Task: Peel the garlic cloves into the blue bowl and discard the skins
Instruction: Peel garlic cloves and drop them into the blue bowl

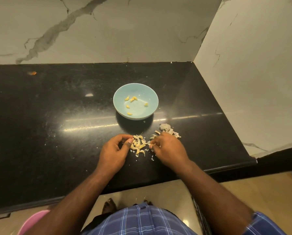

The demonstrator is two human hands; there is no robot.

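The blue bowl (150, 94) stands on the black counter and holds several peeled yellow cloves (133, 98). In front of it lies a pile of unpeeled garlic cloves (138, 144). My left hand (115, 150) rests at the pile's left edge, fingers curled, thumb touching the cloves. My right hand (167, 148) is at the pile's right side, its fingertips pinched together on a small piece; whether that is skin or clove I cannot make out. Loose skins (169, 129) lie beyond my right hand.
The black counter (57, 116) ends at a marble wall behind and a marble side wall on the right. Its front edge runs just below my wrists. A pink tub (31, 221) sits on the floor at lower left. Small skin flakes dot the counter.
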